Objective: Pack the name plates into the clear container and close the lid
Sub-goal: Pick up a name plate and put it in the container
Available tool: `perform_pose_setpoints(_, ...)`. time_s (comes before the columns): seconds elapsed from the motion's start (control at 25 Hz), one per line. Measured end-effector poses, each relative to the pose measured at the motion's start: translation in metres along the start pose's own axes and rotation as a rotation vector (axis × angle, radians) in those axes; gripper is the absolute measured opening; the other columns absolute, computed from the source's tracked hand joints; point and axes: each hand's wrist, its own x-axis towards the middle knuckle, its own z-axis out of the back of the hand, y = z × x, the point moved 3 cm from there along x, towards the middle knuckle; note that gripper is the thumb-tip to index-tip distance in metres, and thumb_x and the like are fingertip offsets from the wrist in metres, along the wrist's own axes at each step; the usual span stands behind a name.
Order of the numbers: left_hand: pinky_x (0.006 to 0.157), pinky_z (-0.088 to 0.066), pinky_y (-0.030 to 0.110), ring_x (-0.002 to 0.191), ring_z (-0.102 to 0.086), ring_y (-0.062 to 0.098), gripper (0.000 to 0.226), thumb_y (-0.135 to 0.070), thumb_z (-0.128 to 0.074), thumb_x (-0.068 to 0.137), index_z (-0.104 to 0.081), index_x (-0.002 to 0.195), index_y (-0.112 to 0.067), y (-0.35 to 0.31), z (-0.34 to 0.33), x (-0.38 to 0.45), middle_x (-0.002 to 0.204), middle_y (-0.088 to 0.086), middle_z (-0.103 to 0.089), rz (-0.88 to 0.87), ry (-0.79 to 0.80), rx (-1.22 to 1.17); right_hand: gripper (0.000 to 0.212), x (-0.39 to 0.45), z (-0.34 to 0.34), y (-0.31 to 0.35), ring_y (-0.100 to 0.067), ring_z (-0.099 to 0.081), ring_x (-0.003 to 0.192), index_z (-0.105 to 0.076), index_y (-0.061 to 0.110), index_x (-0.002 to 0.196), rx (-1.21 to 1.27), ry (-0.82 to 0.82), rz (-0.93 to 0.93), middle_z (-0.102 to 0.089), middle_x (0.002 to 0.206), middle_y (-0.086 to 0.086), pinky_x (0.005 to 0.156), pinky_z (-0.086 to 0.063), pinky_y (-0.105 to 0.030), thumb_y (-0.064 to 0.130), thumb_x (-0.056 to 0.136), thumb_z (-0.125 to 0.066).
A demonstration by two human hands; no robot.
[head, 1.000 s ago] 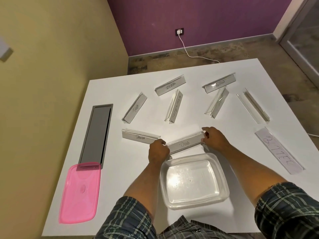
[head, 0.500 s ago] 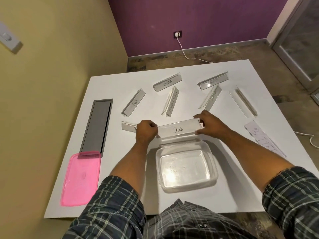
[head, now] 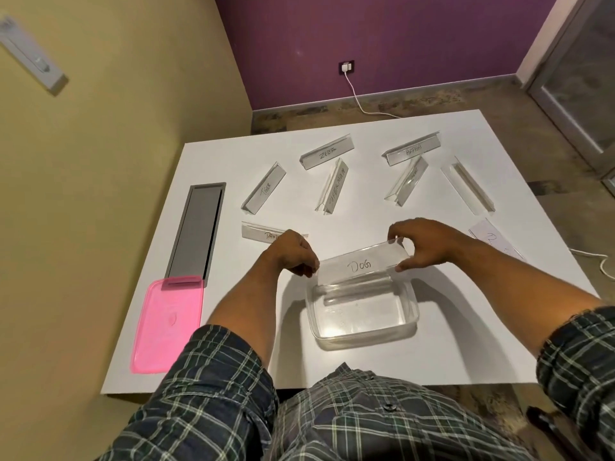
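I hold the clear "DOG" name plate (head: pixel 361 265) by its two ends, my left hand (head: pixel 293 252) on the left end and my right hand (head: pixel 421 242) on the right. It hangs tilted just above the far rim of the empty clear container (head: pixel 412 314). Several other name plates lie on the white table: "TIGER" (head: pixel 264 189), "ZEBRA" (head: pixel 327 151), "SUPERMAN" (head: pixel 334 186), "ALPHA" (head: pixel 412 149), "PANDA" (head: pixel 258 231) partly behind my left hand, two more clear ones (head: pixel 407 181) (head: pixel 467 184), and a flat paper label (head: pixel 492 239) at the right. The pink lid (head: pixel 168 322) lies at the near left.
A grey recessed cable tray (head: pixel 199 229) runs along the table's left side, its near end under the pink lid. The yellow wall is close on the left. A white cable (head: pixel 361 101) crosses the floor beyond the far table edge.
Both hands lifted the "DOG" plate off the table and brought it toward me, above the container's far rim. The camera view shifted back.
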Motion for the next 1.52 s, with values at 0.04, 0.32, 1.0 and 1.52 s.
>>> perform_pose_setpoints(0.04, 0.066, -0.059, 0.032, 0.059, -0.071, 0.024, 0.015, 0.003, -0.074, 0.077, -0.075, 0.089, 0.012, 0.003, -0.005, -0.001, 0.080, 0.024, -0.074, 0.038, 0.043, 0.026, 0.057, -0.003, -0.004, 0.002, -0.014, -0.058, 0.089, -0.054, 0.033, 0.103, -0.017, 0.032, 0.013, -0.062, 0.098, 0.014, 0.074, -0.046, -0.031, 0.063, 0.061, -0.078)
perform_pose_setpoints(0.32, 0.084, -0.061, 0.045, 0.079, -0.074, 0.033, 0.021, 0.005, -0.066, 0.084, -0.069, 0.103, 0.014, 0.013, -0.033, 0.001, 0.090, 0.025, -0.072, 0.184, 0.055, 0.177, 0.058, -0.008, -0.033, 0.017, -0.019, -0.056, 0.084, -0.053, 0.023, 0.106, -0.174, 0.077, 0.150, -0.063, 0.094, 0.006, 0.072, -0.042, -0.031, 0.066, 0.071, -0.070)
perform_pose_setpoints(1.0, 0.078, -0.052, 0.034, 0.102, -0.065, 0.032, 0.023, -0.007, -0.053, 0.082, -0.061, 0.104, -0.006, 0.022, -0.070, 0.017, 0.111, 0.013, -0.066, 0.145, -0.110, 0.523, 0.059, -0.007, -0.112, 0.042, -0.028, -0.066, 0.079, -0.046, 0.014, 0.114, -0.587, 0.240, 0.099, -0.072, 0.089, -0.005, 0.089, -0.032, -0.040, 0.048, 0.072, -0.071)
perform_pose_setpoints(1.52, 0.087, -0.052, 0.036, 0.113, -0.062, 0.029, 0.033, -0.012, -0.054, 0.088, -0.059, 0.120, -0.004, 0.034, -0.092, 0.021, 0.122, 0.013, -0.064, 0.138, -0.008, 0.594, 0.036, 0.009, -0.130, 0.054, -0.031, -0.062, 0.094, -0.047, 0.009, 0.121, -0.660, 0.152, -0.086, -0.065, 0.104, -0.008, 0.083, -0.041, -0.041, 0.003, 0.087, -0.054)
